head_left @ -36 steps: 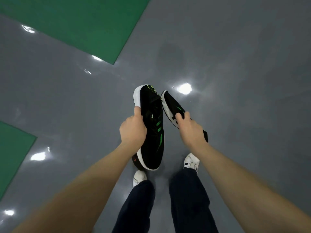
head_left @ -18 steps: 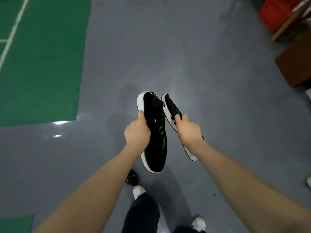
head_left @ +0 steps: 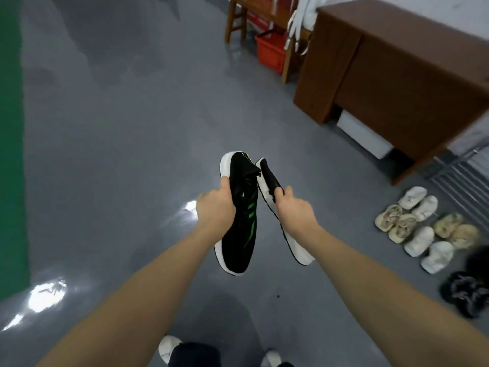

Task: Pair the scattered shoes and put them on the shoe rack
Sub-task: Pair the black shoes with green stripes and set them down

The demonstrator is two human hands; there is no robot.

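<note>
Left hand [head_left: 215,209] grips black shoe with green stripes [head_left: 239,221] at its side; right hand [head_left: 295,210] grips its mate [head_left: 272,186], sole turned out; pair held above grey floor [head_left: 132,128]; carrying step; paired light shoes [head_left: 420,226] on floor near right; rack not clearly identifiable; next: locate it, set pair side by side.

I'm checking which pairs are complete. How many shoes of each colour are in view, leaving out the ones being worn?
Black with green stripes: 2, one in the left hand, one in the right hand
White or cream, on the floor: 8
Dark fuzzy, partly cut off: 2
Total: 12
</note>
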